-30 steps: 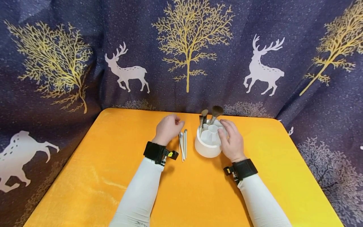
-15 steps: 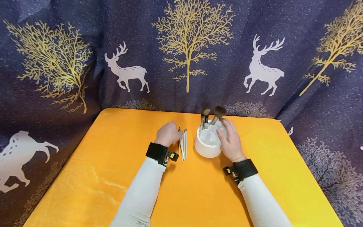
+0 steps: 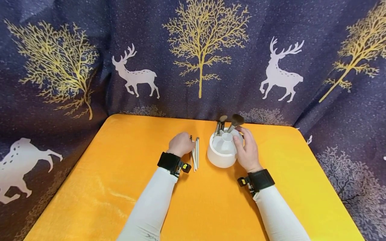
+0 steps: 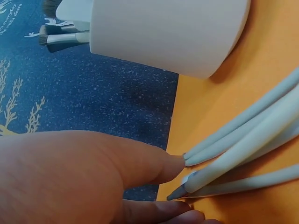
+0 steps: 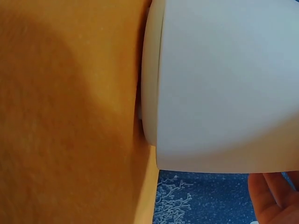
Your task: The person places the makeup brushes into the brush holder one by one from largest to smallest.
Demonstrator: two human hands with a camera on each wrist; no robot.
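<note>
A round white makeup brush holder (image 3: 221, 160) with inner compartments stands on the table, several makeup brushes (image 3: 237, 119) upright in it with their bristles up. My right hand (image 3: 248, 151) holds its right side, thumb at the rim and fingers around the outside. To the left of the holder lie several loose makeup brushes (image 3: 197, 154) with pale handles, side by side. My left hand (image 3: 181, 144) is at their far ends. In the left wrist view its thumb and fingers stand apart, either side of the bristle ends of the pale-handled brushes (image 4: 252, 141).
An orange cloth (image 3: 211, 207) covers the table. Behind its back edge hangs a dark blue curtain (image 3: 229, 83) printed with deer and trees. Each wrist wears a black strap (image 3: 261, 179) with a small camera.
My left hand has come down and nearer to the loose brushes' far ends. The brushes in the holder have shifted to the right, while my right hand stays at the rim.
</note>
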